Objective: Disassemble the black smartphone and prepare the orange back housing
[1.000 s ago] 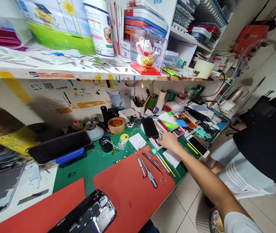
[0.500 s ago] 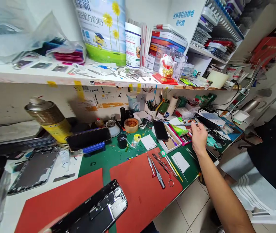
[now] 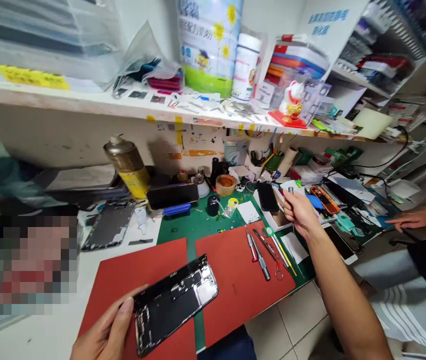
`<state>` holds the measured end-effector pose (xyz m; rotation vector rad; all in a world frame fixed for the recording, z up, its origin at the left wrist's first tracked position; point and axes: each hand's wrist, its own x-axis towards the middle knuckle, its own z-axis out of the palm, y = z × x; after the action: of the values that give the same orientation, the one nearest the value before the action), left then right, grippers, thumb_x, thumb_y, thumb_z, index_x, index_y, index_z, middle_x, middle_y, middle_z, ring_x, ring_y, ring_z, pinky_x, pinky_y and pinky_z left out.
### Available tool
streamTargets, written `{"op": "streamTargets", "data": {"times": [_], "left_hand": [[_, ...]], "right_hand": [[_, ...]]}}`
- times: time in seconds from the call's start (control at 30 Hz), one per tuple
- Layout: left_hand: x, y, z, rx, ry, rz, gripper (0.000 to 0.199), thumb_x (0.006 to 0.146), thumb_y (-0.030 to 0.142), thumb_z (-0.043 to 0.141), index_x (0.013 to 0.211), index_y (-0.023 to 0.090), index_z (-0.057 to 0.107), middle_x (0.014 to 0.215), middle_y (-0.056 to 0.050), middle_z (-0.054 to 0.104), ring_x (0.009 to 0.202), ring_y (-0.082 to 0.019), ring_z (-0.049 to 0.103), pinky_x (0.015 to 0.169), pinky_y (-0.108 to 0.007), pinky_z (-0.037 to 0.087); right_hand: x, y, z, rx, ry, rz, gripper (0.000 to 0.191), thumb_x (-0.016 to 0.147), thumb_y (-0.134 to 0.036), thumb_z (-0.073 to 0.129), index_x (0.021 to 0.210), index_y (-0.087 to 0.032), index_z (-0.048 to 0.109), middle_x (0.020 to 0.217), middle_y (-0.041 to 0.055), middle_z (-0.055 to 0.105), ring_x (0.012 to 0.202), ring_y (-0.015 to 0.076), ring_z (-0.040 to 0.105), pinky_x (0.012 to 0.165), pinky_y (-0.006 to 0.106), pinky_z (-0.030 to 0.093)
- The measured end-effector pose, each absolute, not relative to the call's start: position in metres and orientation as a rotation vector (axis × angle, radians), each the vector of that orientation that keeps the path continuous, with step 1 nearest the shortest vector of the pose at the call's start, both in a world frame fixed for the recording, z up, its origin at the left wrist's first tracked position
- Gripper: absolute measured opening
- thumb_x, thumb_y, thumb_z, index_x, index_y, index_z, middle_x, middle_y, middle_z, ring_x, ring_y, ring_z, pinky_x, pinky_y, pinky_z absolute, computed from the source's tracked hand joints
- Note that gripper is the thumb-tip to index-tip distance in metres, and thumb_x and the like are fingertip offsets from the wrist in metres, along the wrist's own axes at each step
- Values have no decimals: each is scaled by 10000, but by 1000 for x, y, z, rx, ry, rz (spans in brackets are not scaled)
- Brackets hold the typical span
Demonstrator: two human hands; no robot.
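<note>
My left hand (image 3: 113, 322) grips the left end of an opened phone (image 3: 177, 305), whose inner parts face up, tilted over the red mats (image 3: 235, 285). Fingers of my right hand (image 3: 297, 210) are closed round a slim tool (image 3: 291, 190) with a dark end, above the white box at the back right. Beside that hand a black phone (image 3: 267, 197) lies on the box. Screwdrivers (image 3: 261, 262), tweezers and a yellow stick rest on the right mat.
A spray can (image 3: 128, 167) and a propped phone (image 3: 173, 196) stand at the back left. The shelf (image 3: 123, 107) overhangs the table. At the right edge, another person's hand (image 3: 415, 218) reaches near the table beside an orange phone frame (image 3: 324, 199).
The view has turned left. My left hand has come into sight with the opened phone. My right hand has moved left, its tool now more upright. Another person's hand has appeared.
</note>
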<state>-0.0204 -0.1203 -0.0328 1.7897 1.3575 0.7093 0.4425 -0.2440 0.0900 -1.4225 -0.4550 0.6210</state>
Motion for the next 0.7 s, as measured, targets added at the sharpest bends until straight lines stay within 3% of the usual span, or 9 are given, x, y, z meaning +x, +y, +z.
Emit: {"op": "streamTargets", "data": {"times": [0.13, 0.17, 0.27, 0.37, 0.57, 0.7], "left_hand": [[-14, -130, -17, 1829, 1254, 724, 621, 983, 772, 495, 1139, 276, 834, 1230, -50, 850, 1194, -329, 790, 1051, -398, 640], [-13, -131, -16, 1826, 1241, 732, 618, 1000, 753, 492, 1161, 258, 824, 1248, -65, 844, 1195, -318, 787, 1059, -386, 627], [-11, -134, -14, 1806, 1211, 717, 641, 1033, 725, 468, 1246, 215, 792, 1276, -98, 827, 1182, -305, 779, 988, -348, 626], [-10, -136, -14, 1800, 1202, 716, 652, 1046, 713, 461, 1291, 197, 775, 1253, -104, 826, 1138, -298, 775, 891, -321, 616], [-10, -138, -12, 1798, 1174, 708, 654, 1060, 702, 445, 1348, 200, 751, 978, -49, 819, 768, -226, 711, 809, -329, 575], [-9, -139, -12, 1776, 1159, 712, 654, 1055, 706, 451, 1341, 200, 752, 905, -32, 793, 710, -216, 669, 781, -323, 559]], "right_hand": [[372, -276, 74, -1444, -438, 835, 516, 791, -680, 908, 808, -217, 680, 654, 21, 687, 531, 141, 590, 433, 238, 466], [354, -283, 70, -1436, -428, 856, 509, 823, -693, 882, 835, -218, 700, 692, 35, 713, 564, 151, 613, 462, 250, 490], [308, -297, 55, -1350, -329, 876, 440, 873, -657, 864, 906, -243, 719, 753, 28, 747, 511, 125, 551, 436, 252, 445], [277, -300, 41, -1274, -221, 913, 376, 843, -564, 929, 912, -251, 731, 871, 45, 793, 583, 146, 630, 501, 275, 537], [259, -295, 30, -1260, -173, 887, 364, 808, -519, 970, 823, -225, 756, 872, 65, 800, 582, 137, 635, 512, 277, 581], [258, -295, 29, -1255, -194, 870, 359, 826, -511, 963, 820, -209, 769, 864, 62, 790, 572, 119, 621, 520, 259, 583]]}}
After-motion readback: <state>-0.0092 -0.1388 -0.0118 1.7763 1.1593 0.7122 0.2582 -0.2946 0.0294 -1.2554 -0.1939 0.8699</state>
